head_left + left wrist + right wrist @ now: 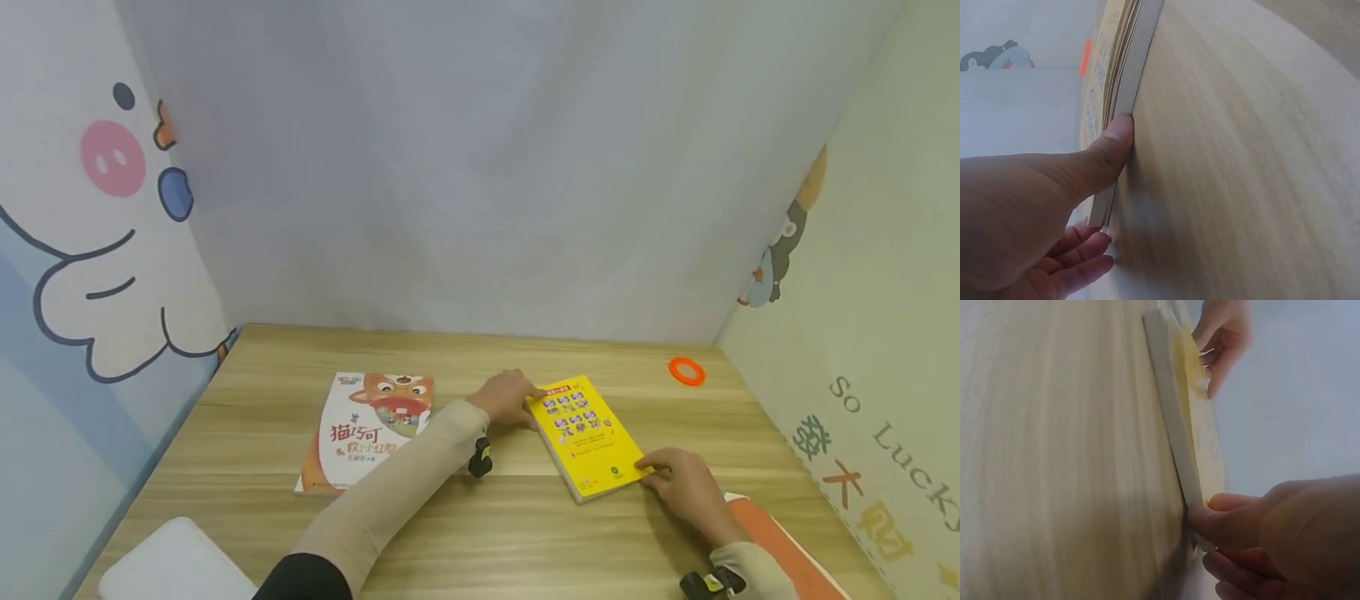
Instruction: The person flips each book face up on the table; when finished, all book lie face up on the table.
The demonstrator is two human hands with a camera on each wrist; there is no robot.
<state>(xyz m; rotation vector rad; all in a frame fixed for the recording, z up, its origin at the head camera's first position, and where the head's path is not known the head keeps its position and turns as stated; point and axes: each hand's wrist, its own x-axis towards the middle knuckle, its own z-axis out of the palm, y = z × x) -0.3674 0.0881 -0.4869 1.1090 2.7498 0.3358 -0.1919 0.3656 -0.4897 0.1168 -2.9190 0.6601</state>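
A yellow book point(592, 446) lies tilted on the wooden table, its printed cover up. My left hand point(510, 398) grips its upper left corner; in the left wrist view the thumb of that hand point(1035, 206) presses the page edge of the book point(1129, 69), other fingers beyond the corner. My right hand point(686, 487) pinches the lower right corner. In the right wrist view, thumb and fingers of the right hand point(1291, 531) hold the near corner of the book point(1175, 419), and the left hand point(1225, 337) is at the far end.
A white picture book point(356, 433) with an orange cartoon animal lies left of my left hand. An orange ring point(686, 372) is at the back right. A white object point(176, 562) sits at the front left, and a red-orange flat item point(780, 546) lies partly under my right forearm.
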